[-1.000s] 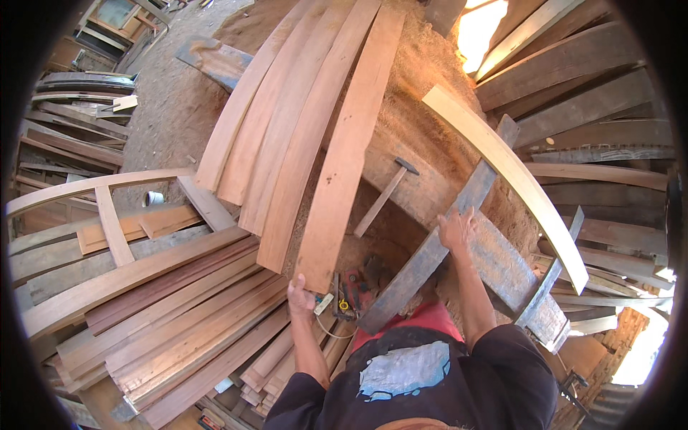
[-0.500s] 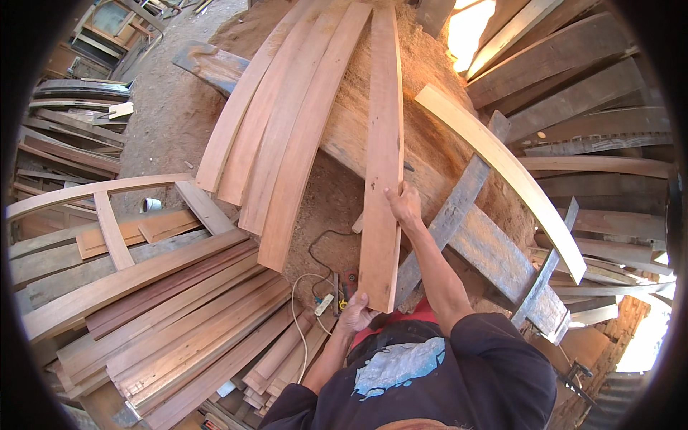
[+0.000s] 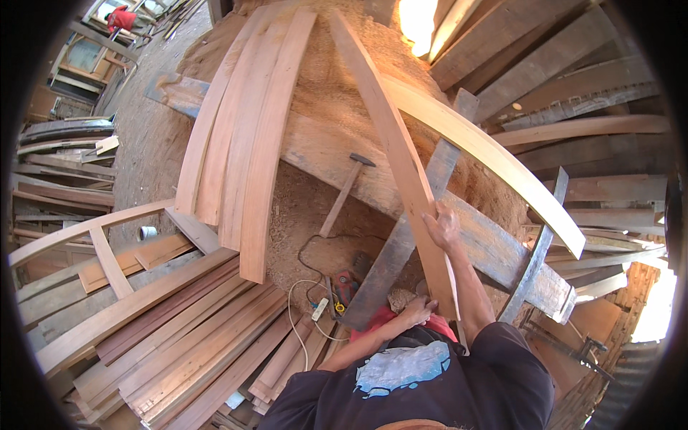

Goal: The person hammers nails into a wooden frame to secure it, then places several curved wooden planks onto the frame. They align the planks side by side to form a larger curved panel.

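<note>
A long reddish wooden plank (image 3: pixel 401 154) slants away from my body, partly turned onto its edge, its near end by my waist. My right hand (image 3: pixel 442 226) grips it along the right edge, partway up. Lower down, my left hand (image 3: pixel 416 311) is at the plank's left edge near the close end, its fingers curled against the wood. Left of the plank, a hammer (image 3: pixel 343 193) lies with its head on the rough wooden bench beam (image 3: pixel 315 150). Several similar boards (image 3: pixel 247 143) lie side by side across the beam, and a paler curved-looking board (image 3: pixel 494 158) rests to the right.
Stacked timber (image 3: pixel 179 344) and a wooden frame (image 3: pixel 111 261) fill the left. A red power tool (image 3: pixel 345 288), a power strip (image 3: pixel 320 309) and cords lie on the ground. Dark planks (image 3: pixel 573 72) lean at right. A person in red (image 3: pixel 122 20) is far off, upper left.
The plank has swung right and tilted toward its edge, its near end moving right. Both hands have moved right with it. The hammer has come into full view.
</note>
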Motion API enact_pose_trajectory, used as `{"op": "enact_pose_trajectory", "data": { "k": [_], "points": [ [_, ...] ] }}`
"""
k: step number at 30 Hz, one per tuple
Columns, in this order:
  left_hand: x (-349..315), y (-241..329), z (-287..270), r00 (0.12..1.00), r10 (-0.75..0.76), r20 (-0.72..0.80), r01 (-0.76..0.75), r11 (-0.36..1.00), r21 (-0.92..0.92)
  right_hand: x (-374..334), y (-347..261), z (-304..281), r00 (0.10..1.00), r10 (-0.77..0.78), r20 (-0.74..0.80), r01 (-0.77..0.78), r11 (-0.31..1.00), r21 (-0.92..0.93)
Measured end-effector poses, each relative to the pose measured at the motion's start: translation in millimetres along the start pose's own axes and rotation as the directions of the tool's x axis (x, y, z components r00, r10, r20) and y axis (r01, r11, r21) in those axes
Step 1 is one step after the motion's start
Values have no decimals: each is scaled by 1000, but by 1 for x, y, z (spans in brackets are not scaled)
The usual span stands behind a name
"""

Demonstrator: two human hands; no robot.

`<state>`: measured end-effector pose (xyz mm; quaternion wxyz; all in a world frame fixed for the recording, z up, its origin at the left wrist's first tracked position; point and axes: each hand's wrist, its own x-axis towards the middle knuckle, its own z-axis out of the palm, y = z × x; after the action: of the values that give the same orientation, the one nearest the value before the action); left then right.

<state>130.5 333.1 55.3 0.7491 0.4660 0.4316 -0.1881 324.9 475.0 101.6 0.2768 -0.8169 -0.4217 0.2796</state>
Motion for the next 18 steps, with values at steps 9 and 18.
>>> {"op": "enact_pose_trajectory", "data": {
  "k": [9, 18],
  "points": [
    [45, 24, -50, 996, 76, -45, -82, 988, -133, -102, 92, -53, 995, -2, 101, 9, 998, -68],
    [91, 77, -59, 964, 70, -258, -175, 893, -414, -143, 184, -170, 891, 105, 443, -93, 994, -49]
  ]
}}
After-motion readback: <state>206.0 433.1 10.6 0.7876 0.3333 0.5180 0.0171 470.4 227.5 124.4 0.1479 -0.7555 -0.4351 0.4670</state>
